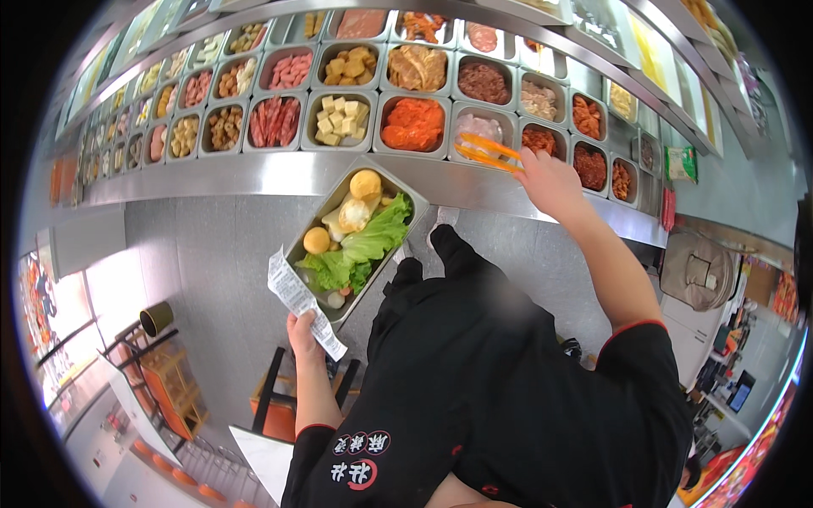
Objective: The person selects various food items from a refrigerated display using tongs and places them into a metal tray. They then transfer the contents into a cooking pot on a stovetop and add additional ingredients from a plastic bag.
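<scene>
My left hand (305,333) is closed at the near end of a deep steel pan (415,206), with a long white printed receipt (293,289) held against it. Inside the pan lie green lettuce leaves (366,241), round yellow balls (365,184) and some pale pieces. Its far corner reaches the steel counter's front edge. Out to the right, my right hand (549,180) grips orange tongs (491,154). Their tips are over or in a tub of pale pinkish food (483,129); whether they pinch any cannot be made out.
Rows of steel tubs fill the counter, among them orange-red paste (412,125), yellowish cubes (341,119) and reddish strips (274,121). A metal shelf edge (584,42) runs above. A green packet (680,165) lies at the right. Behind me at left stand chairs (275,415) and a white table (262,461).
</scene>
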The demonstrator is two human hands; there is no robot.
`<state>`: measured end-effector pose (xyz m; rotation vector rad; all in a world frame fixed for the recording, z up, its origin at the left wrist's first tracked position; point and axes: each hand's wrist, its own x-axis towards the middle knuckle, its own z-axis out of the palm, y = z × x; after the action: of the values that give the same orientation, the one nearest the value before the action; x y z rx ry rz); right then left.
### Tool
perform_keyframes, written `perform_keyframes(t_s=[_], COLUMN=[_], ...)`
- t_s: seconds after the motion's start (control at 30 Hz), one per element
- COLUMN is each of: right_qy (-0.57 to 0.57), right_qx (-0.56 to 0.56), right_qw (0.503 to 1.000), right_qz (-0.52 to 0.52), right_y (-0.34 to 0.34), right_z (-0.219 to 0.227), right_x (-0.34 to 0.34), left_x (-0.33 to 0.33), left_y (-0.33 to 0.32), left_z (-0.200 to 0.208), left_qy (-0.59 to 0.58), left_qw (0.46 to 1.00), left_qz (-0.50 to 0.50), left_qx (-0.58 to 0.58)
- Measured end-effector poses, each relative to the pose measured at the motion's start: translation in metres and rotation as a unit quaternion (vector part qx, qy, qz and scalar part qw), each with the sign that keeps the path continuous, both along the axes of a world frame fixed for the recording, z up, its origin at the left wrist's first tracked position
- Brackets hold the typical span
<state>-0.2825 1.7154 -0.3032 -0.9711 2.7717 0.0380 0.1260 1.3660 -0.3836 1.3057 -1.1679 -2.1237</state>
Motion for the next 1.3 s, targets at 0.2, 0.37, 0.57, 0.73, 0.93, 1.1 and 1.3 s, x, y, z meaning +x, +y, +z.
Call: perform_keyframes(t_s=[0.2, 0.37, 0.57, 0.73, 0.93, 1.1, 1.3], right_qy=[0.067, 0.057, 0.069, 0.051, 0.015, -0.002, -0.031], right_qx=[-0.012, 0.042, 0.093, 0.096, 0.100, 0.103, 0.104], right_qw=[0.989, 0.985, 0.974, 0.971, 0.976, 0.976, 0.985], right_qz=[0.130, 0.161, 0.195, 0.212, 0.194, 0.191, 0.131], right_y=[-0.089, -0.130, -0.149, -0.151, -0.147, -0.138, -0.116], right_z=[-0.028, -0.045, -0.048, -0.038, -0.026, -0.020, -0.003], right_x=[-0.042, -0.057, -0.054, -0.049, -0.048, -0.048, -0.058], left_x=[-0.009, -0.009, -0.006, -0.007, -0.011, -0.012, -0.011], left_y=[0.014, 0.010, 0.006, 0.008, 0.006, 0.006, 0.007], left_z=[-0.006, -0.013, -0.027, -0.032, -0.032, -0.036, -0.037], left_qy=[-0.019, -0.018, -0.016, -0.026, -0.020, -0.003, -0.037], left_qw=[0.998, 0.998, 0.997, 0.996, 0.996, 0.997, 0.996], left_qz=[0.048, 0.054, 0.054, 0.059, 0.056, 0.055, 0.060], left_qx=[0.020, 0.029, 0.043, 0.060, 0.059, 0.059, 0.060])
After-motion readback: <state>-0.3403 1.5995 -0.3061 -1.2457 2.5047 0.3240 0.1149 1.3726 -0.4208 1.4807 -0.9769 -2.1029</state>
